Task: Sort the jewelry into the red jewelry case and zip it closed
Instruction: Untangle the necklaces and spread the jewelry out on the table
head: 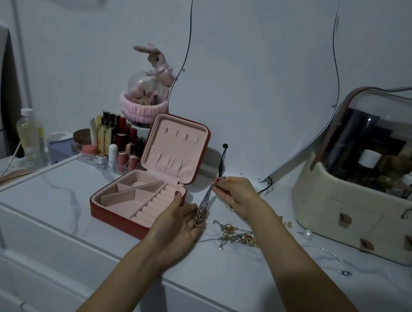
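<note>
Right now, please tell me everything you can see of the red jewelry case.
The case is square with rounded corners, red outside and lined in what looks like pale pink velvet. It lies open on the white marble-look top, its lid standing upright at the back. The lid has four small hooks above a gathered pocket. The base holds angled dividers on the left and a column of ring rolls on the right. All compartments look empty. The left hand lies open at its right front corner.

Illumination dim and bluish, no distinct source visible; soft shadows beneath both forearms. Wide-angle distortion curves edges far from the hands. Upper-left background blurred; centre near hands reasonably sharp
</note>
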